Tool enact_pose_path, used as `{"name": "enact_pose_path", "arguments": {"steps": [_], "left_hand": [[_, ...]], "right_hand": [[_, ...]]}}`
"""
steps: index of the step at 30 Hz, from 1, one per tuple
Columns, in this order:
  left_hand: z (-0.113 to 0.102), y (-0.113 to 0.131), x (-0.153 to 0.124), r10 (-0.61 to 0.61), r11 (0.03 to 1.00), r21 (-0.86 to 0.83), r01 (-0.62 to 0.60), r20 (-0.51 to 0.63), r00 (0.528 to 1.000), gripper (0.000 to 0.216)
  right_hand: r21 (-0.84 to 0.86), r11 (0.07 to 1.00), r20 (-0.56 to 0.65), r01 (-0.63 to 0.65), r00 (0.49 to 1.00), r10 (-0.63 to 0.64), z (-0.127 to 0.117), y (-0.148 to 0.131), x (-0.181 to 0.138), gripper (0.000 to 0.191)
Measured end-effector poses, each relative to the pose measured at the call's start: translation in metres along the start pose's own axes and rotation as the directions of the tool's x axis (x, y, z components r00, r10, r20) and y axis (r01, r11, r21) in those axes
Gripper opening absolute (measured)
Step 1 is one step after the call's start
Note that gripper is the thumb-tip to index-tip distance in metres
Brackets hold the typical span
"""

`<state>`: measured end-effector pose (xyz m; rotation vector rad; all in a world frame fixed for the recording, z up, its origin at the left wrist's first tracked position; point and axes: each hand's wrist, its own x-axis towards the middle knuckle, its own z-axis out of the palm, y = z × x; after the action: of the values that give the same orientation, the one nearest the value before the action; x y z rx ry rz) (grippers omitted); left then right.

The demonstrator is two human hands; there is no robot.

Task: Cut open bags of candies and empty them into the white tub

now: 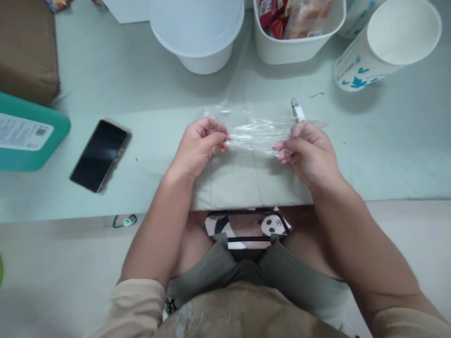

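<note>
"Hands first: what do they hold?"

"The left hand (pixel 199 143) and right hand (pixel 306 148) each pinch one end of a clear plastic wrapper (pixel 253 129), stretched between them just above the worktop (pixel 158 94). Each grip is closed on it."

"And its edges?"

"Hard to trace — the film is see-through and creased. A small white plug (pixel 298 110) lies just beyond the right hand, its lower end hidden behind the knuckles."

"Further back?"

"A white tub (pixel 197 33) and a bin of snack packets (pixel 296 49) — both cut off by the top edge."
</note>
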<state>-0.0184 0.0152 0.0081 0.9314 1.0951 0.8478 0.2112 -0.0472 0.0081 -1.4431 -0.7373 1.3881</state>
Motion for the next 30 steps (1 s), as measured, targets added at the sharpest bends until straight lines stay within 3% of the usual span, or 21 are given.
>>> {"name": "enact_pose_path", "arguments": {"steps": [6, 11, 14, 17, 25, 28, 30], "left_hand": [[-0.005, -0.004, 0.002, -0.049, 0.995, 0.094, 0.037, 0.128, 0.991, 0.016], [-0.009, -0.014, 0.007, 0.117, 0.978, 0.162, -0.129, 0.083, 0.99, 0.04], [-0.007, -0.016, 0.009, 0.208, 0.973, 0.097, -0.211, 0.045, 0.977, 0.046], [-0.005, -0.012, 0.006, 0.204, 0.979, -0.001, -0.204, 0.07, 0.976, 0.044], [-0.01, 0.0, 0.002, 0.131, 0.974, -0.209, -0.09, 0.188, 0.973, 0.02], [-0.013, -0.004, 0.006, 0.169, 0.972, -0.2, -0.128, 0.207, 0.964, 0.034], [-0.015, -0.009, 0.008, 0.226, 0.973, -0.09, -0.214, 0.156, 0.961, 0.039]], "right_hand": [[-0.061, 0.998, 0.107, -0.026, 0.994, 0.032, -0.002, 0.0, -0.003, 0.03], [-0.142, 0.986, 0.035, 0.083, 0.996, -0.079, -0.002, 0.003, -0.003, 0.027], [-0.125, 0.973, -0.007, 0.193, 0.981, -0.195, -0.001, 0.004, -0.001, 0.031], [-0.07, 0.967, 0.008, 0.243, 0.97, -0.243, -0.002, 0.004, 0.0, 0.034], [0.08, 0.98, 0.142, 0.184, 0.971, -0.194, -0.013, 0.001, 0.001, 0.018], [0.079, 0.972, 0.139, 0.221, 0.963, -0.23, -0.014, 0.0, 0.001, 0.027], [-0.053, 0.969, 0.166, 0.242, 0.959, -0.23, -0.014, 0.0, 0.0, 0.043]]}}
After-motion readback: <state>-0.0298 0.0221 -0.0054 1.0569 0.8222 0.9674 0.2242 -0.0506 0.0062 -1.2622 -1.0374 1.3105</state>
